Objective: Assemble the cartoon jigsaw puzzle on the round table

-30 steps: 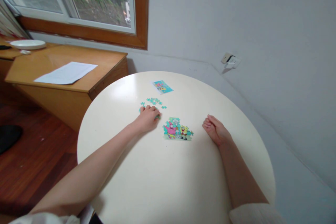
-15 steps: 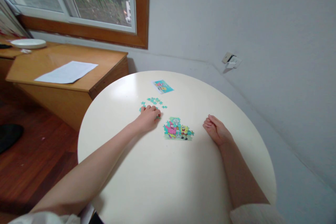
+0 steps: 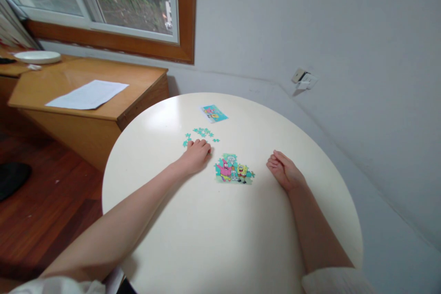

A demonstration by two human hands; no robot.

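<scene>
Turquoise loose pieces lie just past the fingers of our left hand, and that forearm stretches long across the tabletop from the lower left! Palm down, knuckles arched, fingers bent; whether they grip a piece, we can't tell from up here. Over on the other side, our right hand rests on its edge, fingers folded into a loose fist, thumb uppermost, wrist close to the table. Between the two hands sits our partly joined puzzle, three cartoon figures showing, nearer the left hand and touching neither. Beyond the loose pieces we have a picture card, flat and askew near the far edge. All of it lies on our round cream table, glossy at the far left. Behind, we get a pale wall with its socket, a wood-framed window, and, off left, a wooden cabinet bearing a paper sheet and a white plate, above reddish floorboards.
</scene>
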